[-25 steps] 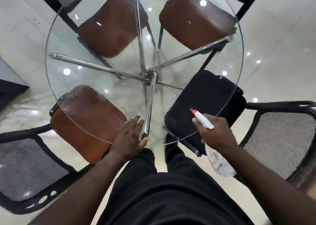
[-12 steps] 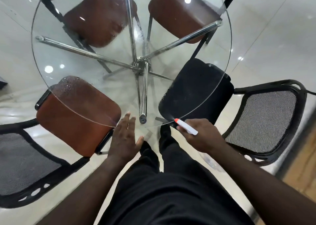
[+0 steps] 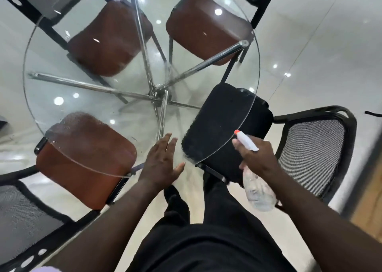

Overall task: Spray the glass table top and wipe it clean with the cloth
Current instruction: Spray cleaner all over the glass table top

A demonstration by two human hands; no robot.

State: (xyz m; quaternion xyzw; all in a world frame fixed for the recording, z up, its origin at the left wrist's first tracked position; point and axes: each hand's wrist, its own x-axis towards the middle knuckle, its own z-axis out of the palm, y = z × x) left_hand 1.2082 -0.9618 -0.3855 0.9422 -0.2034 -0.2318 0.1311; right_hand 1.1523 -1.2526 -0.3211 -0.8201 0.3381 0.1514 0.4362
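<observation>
Round glass surface (image 3: pixel 68 98) spreads far and left of both hands, droplets (image 3: pixel 62 127) on its near-left part. The clear spray bottle (image 3: pixel 258 191) hangs off the near-right rim, its long axis pointing far-left. The right hand (image 3: pixel 256 158) has its fingers clamped round the bottle's neck. The left hand (image 3: pixel 161 162) is at the near rim, fingers straight and together. No cloth shows.

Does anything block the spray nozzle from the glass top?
Nothing visible does. The right hand holds the spray bottle with its nozzle at the near right rim of the glass top; the left hand is further left.
</observation>
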